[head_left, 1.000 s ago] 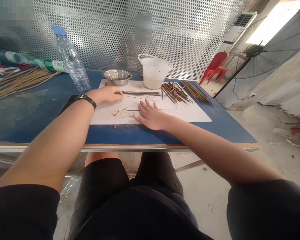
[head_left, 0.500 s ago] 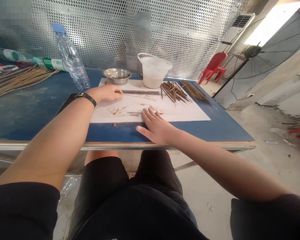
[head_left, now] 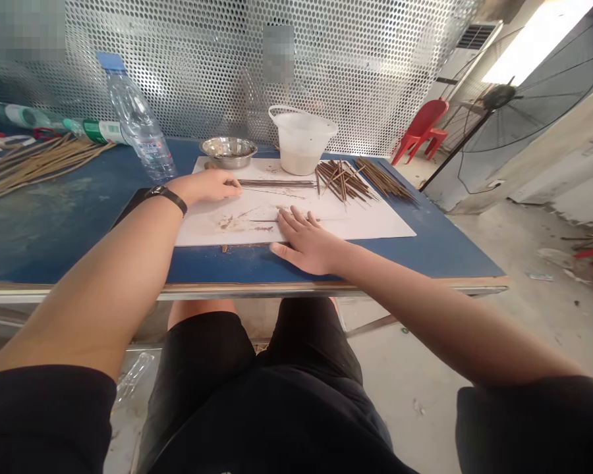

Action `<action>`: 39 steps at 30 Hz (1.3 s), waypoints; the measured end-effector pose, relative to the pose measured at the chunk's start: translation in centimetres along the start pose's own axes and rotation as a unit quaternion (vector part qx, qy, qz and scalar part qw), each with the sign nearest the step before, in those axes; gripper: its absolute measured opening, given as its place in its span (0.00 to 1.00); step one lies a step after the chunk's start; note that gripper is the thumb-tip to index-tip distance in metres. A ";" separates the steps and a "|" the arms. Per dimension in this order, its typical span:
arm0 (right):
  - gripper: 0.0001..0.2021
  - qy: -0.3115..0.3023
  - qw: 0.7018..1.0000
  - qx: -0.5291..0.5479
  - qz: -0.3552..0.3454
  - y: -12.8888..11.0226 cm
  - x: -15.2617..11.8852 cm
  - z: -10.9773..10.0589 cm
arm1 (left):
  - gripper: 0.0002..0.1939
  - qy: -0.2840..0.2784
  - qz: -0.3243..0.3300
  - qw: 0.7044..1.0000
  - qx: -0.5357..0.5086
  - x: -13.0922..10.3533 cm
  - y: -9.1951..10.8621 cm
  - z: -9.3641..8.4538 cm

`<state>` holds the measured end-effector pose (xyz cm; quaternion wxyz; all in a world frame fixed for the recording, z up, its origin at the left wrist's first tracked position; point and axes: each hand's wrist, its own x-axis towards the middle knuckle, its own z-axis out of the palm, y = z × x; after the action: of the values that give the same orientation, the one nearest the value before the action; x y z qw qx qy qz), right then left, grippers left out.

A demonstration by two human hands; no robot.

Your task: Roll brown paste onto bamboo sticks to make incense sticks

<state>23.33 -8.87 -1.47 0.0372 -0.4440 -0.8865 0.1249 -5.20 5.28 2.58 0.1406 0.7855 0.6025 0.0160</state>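
A white board [head_left: 375,227] lies on the blue table, dusted with brown powder. My right hand [head_left: 309,242] rests palm down near its front edge, fingers spread, over a thin dark stick [head_left: 261,220]. At the board's left side, my left hand [head_left: 218,185] has its fingers curled at the left ends of a row of thin dark sticks [head_left: 281,184]; whether it grips any is hidden. A loose pile of brown sticks [head_left: 344,181] sits at the board's right, beside a white plastic bucket [head_left: 302,141]. Behind my left hand stands a metal bowl [head_left: 228,151].
Another bundle of sticks [head_left: 385,179] lies at the right of the blue table [head_left: 439,257]. A clear bottle [head_left: 143,125] stands left of the bowl. Long tan sticks [head_left: 44,164] and green-labelled bottles [head_left: 99,130] lie far left. A perforated metal sheet [head_left: 202,66] rises behind.
My right hand has slid slightly forward over the stick, away from the table's front edge. My left hand has stayed nearly in place by the row of sticks.
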 end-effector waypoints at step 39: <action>0.58 0.002 0.999 -0.007 0.031 0.8 2.6 -0.9 | 0.35 0.005 0.004 1.000 0.002 -0.4 0.5 0.0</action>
<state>22.54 -6.17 -0.97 0.0320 -0.4721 -0.8729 0.1194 -4.85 4.75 2.78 0.1355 0.7882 0.6000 0.0192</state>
